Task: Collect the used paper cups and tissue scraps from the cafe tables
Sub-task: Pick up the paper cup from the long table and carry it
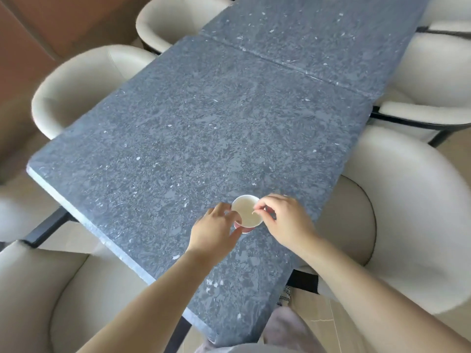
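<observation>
cream tub chairs (63,296) flank a dark speckled stone table (178,138). near its right edge, the left hand (214,231) grips a pink-walled paper cup (246,212); the right hand (283,220) pinches thumb and forefinger over the cup's rim.

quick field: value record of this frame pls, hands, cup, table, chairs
setting: long dark speckled stone table with cream tub chairs along both sides
cup: one paper cup, white inside, reddish outside, upright near the table's right edge
cup contents: looks empty; too blurred to be sure
left hand: left hand gripping the cup's side
right hand: right hand at the cup's rim, fingers pinched over the opening
pinched item: something tiny and pale; cannot tell what
other litter on table: none visible
</observation>
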`<state>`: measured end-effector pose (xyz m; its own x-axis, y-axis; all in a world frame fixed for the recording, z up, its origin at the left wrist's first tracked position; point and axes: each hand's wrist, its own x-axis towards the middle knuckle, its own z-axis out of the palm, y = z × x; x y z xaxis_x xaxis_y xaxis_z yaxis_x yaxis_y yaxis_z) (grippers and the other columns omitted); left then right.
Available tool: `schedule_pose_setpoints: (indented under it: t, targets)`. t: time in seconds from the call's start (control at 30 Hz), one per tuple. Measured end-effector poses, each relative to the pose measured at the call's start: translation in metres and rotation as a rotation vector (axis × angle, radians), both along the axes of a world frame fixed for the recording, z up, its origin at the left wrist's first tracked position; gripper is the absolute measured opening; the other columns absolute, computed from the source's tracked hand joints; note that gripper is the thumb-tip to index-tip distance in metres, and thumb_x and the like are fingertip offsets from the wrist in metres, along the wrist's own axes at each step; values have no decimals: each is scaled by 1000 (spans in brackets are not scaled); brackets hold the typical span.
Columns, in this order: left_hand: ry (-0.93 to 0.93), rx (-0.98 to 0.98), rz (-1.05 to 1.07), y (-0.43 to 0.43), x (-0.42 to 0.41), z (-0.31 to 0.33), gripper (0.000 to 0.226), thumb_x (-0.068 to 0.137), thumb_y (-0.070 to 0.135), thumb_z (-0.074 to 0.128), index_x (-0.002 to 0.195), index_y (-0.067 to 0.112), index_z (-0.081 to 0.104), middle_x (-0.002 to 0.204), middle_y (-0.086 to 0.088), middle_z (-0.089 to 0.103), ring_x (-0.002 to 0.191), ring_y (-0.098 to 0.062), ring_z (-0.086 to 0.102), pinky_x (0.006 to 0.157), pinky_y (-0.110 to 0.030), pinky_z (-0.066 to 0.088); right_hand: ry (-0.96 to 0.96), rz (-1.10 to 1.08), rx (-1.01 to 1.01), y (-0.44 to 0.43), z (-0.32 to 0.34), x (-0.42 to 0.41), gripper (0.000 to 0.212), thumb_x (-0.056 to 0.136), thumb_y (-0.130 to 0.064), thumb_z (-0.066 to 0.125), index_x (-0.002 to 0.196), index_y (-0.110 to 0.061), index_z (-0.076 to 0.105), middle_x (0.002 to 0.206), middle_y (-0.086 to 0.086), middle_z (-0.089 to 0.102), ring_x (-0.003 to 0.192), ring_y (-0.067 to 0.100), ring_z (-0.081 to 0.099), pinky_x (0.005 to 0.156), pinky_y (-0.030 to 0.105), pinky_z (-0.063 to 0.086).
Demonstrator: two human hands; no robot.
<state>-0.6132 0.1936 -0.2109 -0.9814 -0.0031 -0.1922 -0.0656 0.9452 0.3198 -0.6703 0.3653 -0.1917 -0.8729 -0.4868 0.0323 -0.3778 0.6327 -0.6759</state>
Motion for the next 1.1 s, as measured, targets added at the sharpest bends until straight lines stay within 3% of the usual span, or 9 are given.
schedule_pose_setpoints:
  t: [0.13, 0.37, 0.5, 0.6, 0.7, 0.8, 0.9, 1.0, 1.1]
  targets:
    - [65, 45, -104, 11, 13, 10, 23, 84, 49, 53, 100, 33, 58, 121, 12, 48, 104, -13, 51, 60, -24, 36, 52, -138, 34, 18, 14, 30, 12, 86, -9, 56, 89, -15, 66, 93, -5, 66, 73, 9, 52, 63, 23, 39]
    - [122, 117, -347, 51, 31, 17, 19, 84, 43, 55, 99, 32, 58, 125, 9, 46, 107, -15, 51, 59, -25, 40, 127, -412, 26, 63, 24, 103, 14, 83, -4, 56, 88, -14, 65, 94, -4, 66, 61, 7, 46, 56, 25, 40]
    - [110, 139, -492, 91, 36, 20, 20, 84, 44, 55, 100, 31, 58, 127, 11, 45, 106, -16, 53, 63, -28, 45, 114, -541, 31, 101, 26, 148, 19, 79, 0, 52, 89, -11, 64, 97, 0, 66, 81, 24, 62, 66, 35, 50]
    - [110, 192, -603, 130, 39, 24, 21, 82, 43, 57, 99, 30, 58, 124, 11, 47, 103, -16, 54, 66, -28, 44, 133, -621, 66, 133, 31, 177, 22, 78, -3, 52, 93, -12, 65, 102, 1, 66, 92, 23, 61, 74, 33, 51]
    - [121, 207, -718, 172, 44, 29, 21, 83, 43, 57, 98, 29, 58, 119, 11, 48, 103, -16, 52, 65, -30, 45, 128, -724, 82, 164, 33, 202, 23, 76, -5, 54, 94, -14, 64, 106, -2, 64, 93, 18, 59, 73, 22, 43]
    - [112, 234, -835, 216, 50, 34, 22, 83, 44, 54, 97, 28, 58, 117, 12, 48, 95, -16, 56, 65, -29, 46, 94, -881, 72, 195, 33, 223, 23, 74, -6, 61, 94, -17, 65, 110, -5, 62, 90, 16, 61, 70, 25, 47]
    - [75, 275, -948, 266, 57, 39, 22, 82, 48, 48, 93, 31, 56, 113, 17, 49, 89, -10, 53, 60, -25, 40, 72, -985, 93, 231, 35, 244, 21, 73, -8, 68, 93, -16, 67, 113, -2, 62, 84, 18, 63, 63, 22, 42]
    - [47, 283, -1049, 321, 69, 42, 18, 82, 50, 50, 91, 35, 54, 117, 22, 47, 79, -2, 45, 53, -21, 32, 58, -1072, 105, 274, 35, 267, 17, 76, -14, 70, 93, -17, 67, 117, -2, 60, 89, 16, 62, 67, 17, 34]
    - [56, 340, -1144, 383, 87, 46, 18, 82, 45, 57, 90, 30, 59, 117, 17, 50, 81, -5, 50, 62, -25, 43, 37, -1159, 91, 323, 35, 292, 15, 79, -18, 69, 94, -16, 68, 120, 0, 57, 92, 16, 62, 69, 16, 35]
